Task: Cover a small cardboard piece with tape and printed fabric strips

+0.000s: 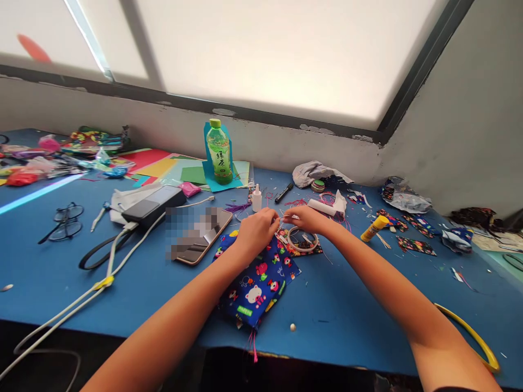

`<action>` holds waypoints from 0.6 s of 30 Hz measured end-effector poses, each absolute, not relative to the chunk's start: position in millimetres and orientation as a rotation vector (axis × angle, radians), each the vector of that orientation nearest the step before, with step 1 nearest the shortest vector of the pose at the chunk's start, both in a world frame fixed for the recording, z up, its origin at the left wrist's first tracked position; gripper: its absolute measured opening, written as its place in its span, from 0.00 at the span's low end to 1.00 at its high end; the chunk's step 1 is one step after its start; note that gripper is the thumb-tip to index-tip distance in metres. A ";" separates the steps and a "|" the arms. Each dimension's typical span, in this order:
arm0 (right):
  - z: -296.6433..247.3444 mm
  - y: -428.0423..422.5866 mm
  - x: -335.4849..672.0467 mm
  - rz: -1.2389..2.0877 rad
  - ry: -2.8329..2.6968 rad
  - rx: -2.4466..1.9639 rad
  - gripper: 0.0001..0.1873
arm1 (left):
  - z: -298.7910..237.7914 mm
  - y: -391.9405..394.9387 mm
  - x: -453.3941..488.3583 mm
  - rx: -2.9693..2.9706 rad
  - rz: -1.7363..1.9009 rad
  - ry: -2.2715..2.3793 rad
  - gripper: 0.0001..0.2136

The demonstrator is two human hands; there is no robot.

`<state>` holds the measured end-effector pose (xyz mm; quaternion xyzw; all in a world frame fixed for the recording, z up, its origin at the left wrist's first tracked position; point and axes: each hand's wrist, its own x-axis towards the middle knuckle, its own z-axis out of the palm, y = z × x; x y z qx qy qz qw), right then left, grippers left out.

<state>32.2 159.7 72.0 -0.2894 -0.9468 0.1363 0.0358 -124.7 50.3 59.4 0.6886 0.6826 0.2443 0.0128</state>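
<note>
— Both forearms (175, 321) are seen nearest. What is held?
— A thin strand (281, 220) is pinched between the closed fingers of the left hand (256, 233) and the right hand (307, 218), above the tape ring (302, 240) and the patterned cloth (257, 286), which is partly hidden by the left wrist.
— And around?
— A phone (200, 235) is laid just left; a glue stick (373, 228) is placed right, apart.
</note>
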 end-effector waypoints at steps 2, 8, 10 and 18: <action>70.3 163.0 35.1 0.406 -2.899 -0.928 0.12 | 63.8 49.5 -128.5 2.134 0.794 2.161 0.11; 72.0 165.2 37.3 0.402 -2.881 -0.991 0.14 | 76.1 46.5 -141.6 2.074 0.905 2.263 0.10; 71.4 166.3 36.5 0.405 -2.878 -1.014 0.15 | 80.7 44.1 -145.2 2.054 0.940 2.293 0.10; 62.8 178.8 46.6 0.489 -2.814 -1.066 0.15 | 91.9 38.2 -153.7 1.931 1.133 2.380 0.11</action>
